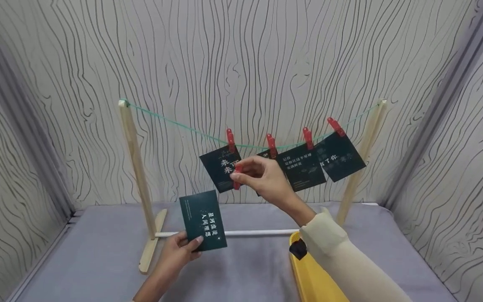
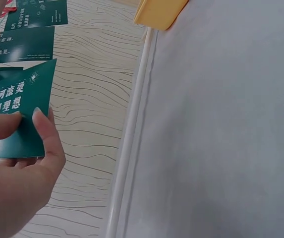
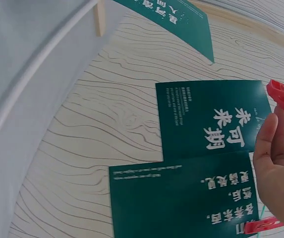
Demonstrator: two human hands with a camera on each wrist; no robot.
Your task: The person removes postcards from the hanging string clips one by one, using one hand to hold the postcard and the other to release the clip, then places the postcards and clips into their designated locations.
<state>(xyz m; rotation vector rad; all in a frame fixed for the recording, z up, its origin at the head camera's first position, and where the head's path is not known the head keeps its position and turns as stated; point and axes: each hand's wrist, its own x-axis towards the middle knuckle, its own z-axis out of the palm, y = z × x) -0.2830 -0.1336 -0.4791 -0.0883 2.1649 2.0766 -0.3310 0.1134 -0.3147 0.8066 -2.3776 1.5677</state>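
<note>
My left hand point(image 1: 178, 251) holds a dark green card point(image 1: 203, 218) with white print by its lower edge, thumb in front. In the left wrist view the thumb and fingers pinch this card point(image 2: 30, 94). My right hand point(image 1: 268, 180) pinches a red clothespin point(image 1: 237, 178) between thumb and fingertips, in front of the hanging cards. Several similar cards hang from a green string point(image 1: 174, 121), each under a red clothespin. The leftmost hanging card point(image 1: 214, 167) is partly behind the held clothespin; the right hand hides most of the card beside it.
Two wooden posts, left point(image 1: 134, 163) and right point(image 1: 367, 147), carry the string. A white bar point(image 1: 258, 233) joins them near the grey-covered table point(image 1: 82, 251). A yellow basket point(image 1: 304, 277) stands under the right forearm. Behind is a wood-grain patterned wall point(image 1: 241, 54).
</note>
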